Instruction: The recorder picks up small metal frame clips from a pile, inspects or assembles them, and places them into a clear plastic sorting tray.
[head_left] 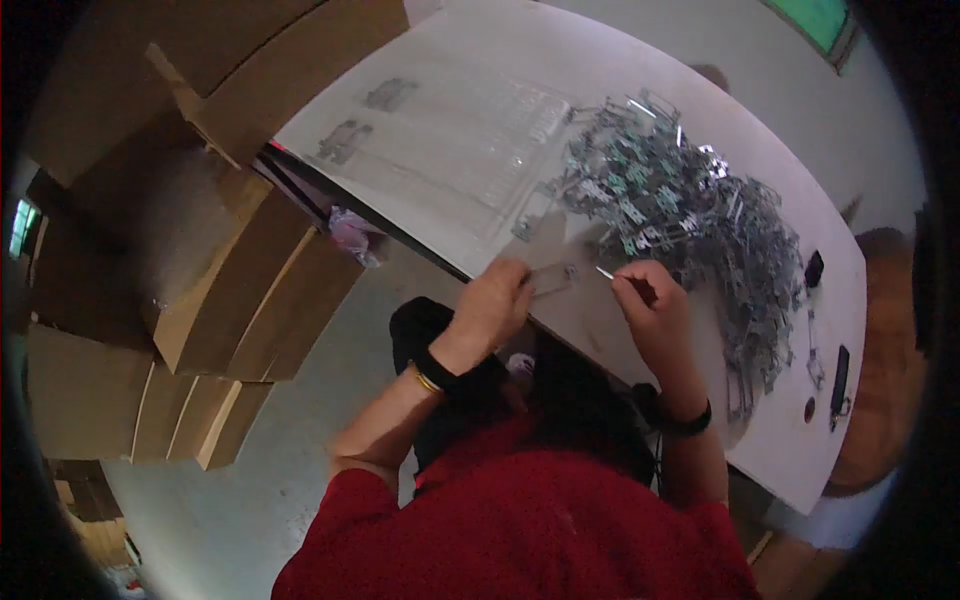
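Note:
My left hand (pixel 497 300) is closed, pinching one end of a thin metal wire bracket (pixel 553 281) just over the table's near edge. A short way to its right, my right hand (pixel 652 300) is closed around a slim pointed metal tool (pixel 605 273), whose tip faces the bracket without touching it. Beyond and to the right of my right hand lies a big heap of similar small metal brackets (pixel 640 190), tangled together. Two small groups of brackets, a nearer one (pixel 345 141) and a farther one (pixel 390 94), rest at the table's left part.
Clear plastic sheeting (pixel 450 165) covers part of the white table (pixel 600 60). Brown cardboard boxes (pixel 240 290) are stacked to my left, near a pink plastic bag (pixel 352 236). On the table's right lie a black strip (pixel 840 374) and a small round brown piece (pixel 809 410).

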